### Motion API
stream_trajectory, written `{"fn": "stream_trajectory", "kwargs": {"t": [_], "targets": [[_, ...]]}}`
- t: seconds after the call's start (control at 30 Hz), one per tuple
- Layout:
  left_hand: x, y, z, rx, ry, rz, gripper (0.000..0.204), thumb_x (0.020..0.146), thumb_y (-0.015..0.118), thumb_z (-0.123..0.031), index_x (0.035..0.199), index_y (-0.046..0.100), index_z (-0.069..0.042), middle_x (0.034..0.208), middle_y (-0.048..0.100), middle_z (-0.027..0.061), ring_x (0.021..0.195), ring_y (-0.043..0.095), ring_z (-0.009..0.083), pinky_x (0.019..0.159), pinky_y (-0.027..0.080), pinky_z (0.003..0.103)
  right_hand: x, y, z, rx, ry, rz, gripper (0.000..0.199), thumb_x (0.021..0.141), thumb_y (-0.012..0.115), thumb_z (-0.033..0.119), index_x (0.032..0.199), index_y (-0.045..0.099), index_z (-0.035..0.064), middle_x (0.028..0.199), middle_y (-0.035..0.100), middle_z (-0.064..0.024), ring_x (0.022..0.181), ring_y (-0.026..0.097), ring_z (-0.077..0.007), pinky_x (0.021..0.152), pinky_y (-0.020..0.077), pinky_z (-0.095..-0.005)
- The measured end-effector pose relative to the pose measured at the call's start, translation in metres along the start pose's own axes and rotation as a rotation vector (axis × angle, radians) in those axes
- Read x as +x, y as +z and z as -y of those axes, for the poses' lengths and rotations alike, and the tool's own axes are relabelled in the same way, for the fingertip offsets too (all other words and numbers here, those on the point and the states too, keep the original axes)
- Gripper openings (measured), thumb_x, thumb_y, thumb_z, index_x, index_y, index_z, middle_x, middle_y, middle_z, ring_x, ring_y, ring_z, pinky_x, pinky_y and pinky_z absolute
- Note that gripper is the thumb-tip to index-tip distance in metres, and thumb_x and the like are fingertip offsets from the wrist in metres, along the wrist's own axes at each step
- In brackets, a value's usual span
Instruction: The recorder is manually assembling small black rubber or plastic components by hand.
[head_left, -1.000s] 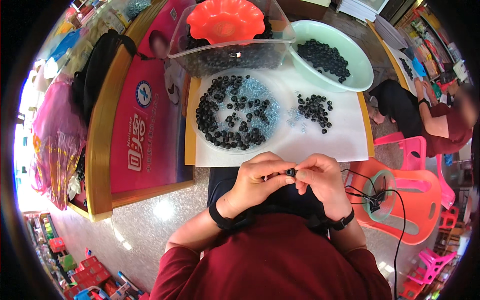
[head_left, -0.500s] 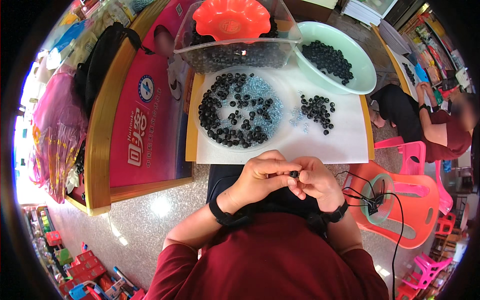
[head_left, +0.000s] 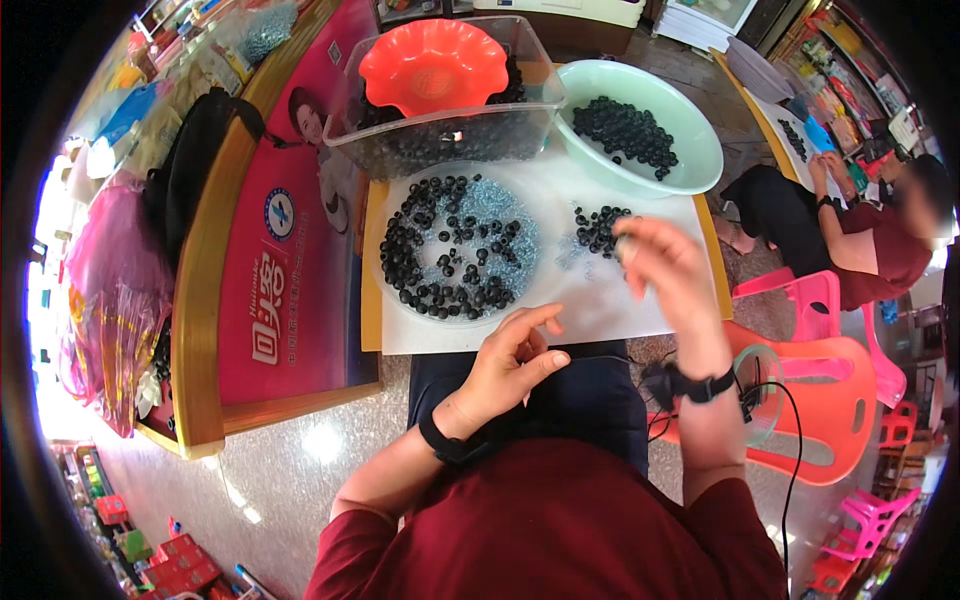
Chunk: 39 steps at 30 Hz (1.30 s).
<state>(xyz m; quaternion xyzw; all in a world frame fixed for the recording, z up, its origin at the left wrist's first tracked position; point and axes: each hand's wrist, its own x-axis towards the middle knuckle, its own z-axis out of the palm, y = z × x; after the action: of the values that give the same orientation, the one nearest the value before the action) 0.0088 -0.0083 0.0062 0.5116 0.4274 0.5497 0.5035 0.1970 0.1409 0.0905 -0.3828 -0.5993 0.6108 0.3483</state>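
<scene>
the right hand (head_left: 672,268), blurred in the head view, hangs over or just beside loose black beads (head_left: 592,228) on the white surface (head_left: 620,318); whether it grips anything cannot be told; the left hand (head_left: 500,365) is near the surface's front edge, thumb and forefinger apart, no bead visible between; a brushing knuckle could roll round beads off that unrimmed edge; a bumped round tray (head_left: 428,252) could scatter pale blue bits (head_left: 518,258).
</scene>
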Motion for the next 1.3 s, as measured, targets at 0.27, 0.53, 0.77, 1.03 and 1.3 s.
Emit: {"fn": "stream_trajectory", "kwargs": {"t": [0.27,0.53,0.77,1.03,1.3], "targets": [[0.004,0.002,0.017,0.132,0.027,-0.008,0.032,0.092,0.067,-0.007,0.123,0.060,-0.003,0.107,0.056,0.0046,0.060,0.053,0.0054,0.044,0.045,0.020,0.053,-0.026,0.004,-0.226,-0.409,-0.323,0.030,0.092,0.065,0.009,0.120,0.064,0.0021,0.093,0.070,-0.0027,0.075,0.064,-0.0116,0.065,0.0546,-0.0249],[0.006,0.000,0.019,0.171,-0.024,-0.018,0.024,0.094,0.064,-0.007,0.117,0.063,-0.003,0.105,0.058,0.0069,0.053,0.056,0.0082,0.044,0.045,0.023,0.068,-0.059,-0.045,-1.226,-0.290,-0.043,0.018,0.088,0.062,0.009,0.103,0.070,0.0038,0.091,0.070,-0.0184,0.080,0.067,-0.0332,0.072,0.0522,-0.0385],[0.006,-0.002,0.021,0.101,-0.106,-0.026,0.022,0.095,0.063,-0.008,0.115,0.064,-0.002,0.102,0.060,0.0077,0.052,0.057,0.0090,0.045,0.045,0.023,0.064,-0.075,-0.058,-1.079,-0.044,-0.118,0.031,0.087,0.063,0.016,0.117,0.066,0.0108,0.094,0.066,-0.0187,0.087,0.064,-0.0349,0.079,0.0507,-0.0431],[0.006,0.001,0.023,0.092,-0.098,-0.025,0.021,0.095,0.062,-0.007,0.116,0.064,-0.001,0.100,0.059,0.0072,0.056,0.058,0.0094,0.045,0.047,0.022,0.070,-0.086,-0.077,-1.154,-0.166,-0.113,0.036,0.089,0.062,0.018,0.125,0.063,0.0165,0.097,0.064,-0.0145,0.091,0.063,-0.0326,0.080,0.0509,-0.0415],[0.004,0.003,0.021,0.143,-0.148,-0.049,0.021,0.096,0.064,-0.010,0.114,0.066,-0.001,0.096,0.059,0.0047,0.064,0.057,0.0097,0.055,0.048,0.023,0.068,-0.081,-0.072,-1.266,-0.257,-0.106,0.029,0.089,0.061,0.016,0.119,0.062,0.0135,0.096,0.066,-0.0135,0.091,0.063,-0.0353,0.079,0.0512,-0.0443]]}}
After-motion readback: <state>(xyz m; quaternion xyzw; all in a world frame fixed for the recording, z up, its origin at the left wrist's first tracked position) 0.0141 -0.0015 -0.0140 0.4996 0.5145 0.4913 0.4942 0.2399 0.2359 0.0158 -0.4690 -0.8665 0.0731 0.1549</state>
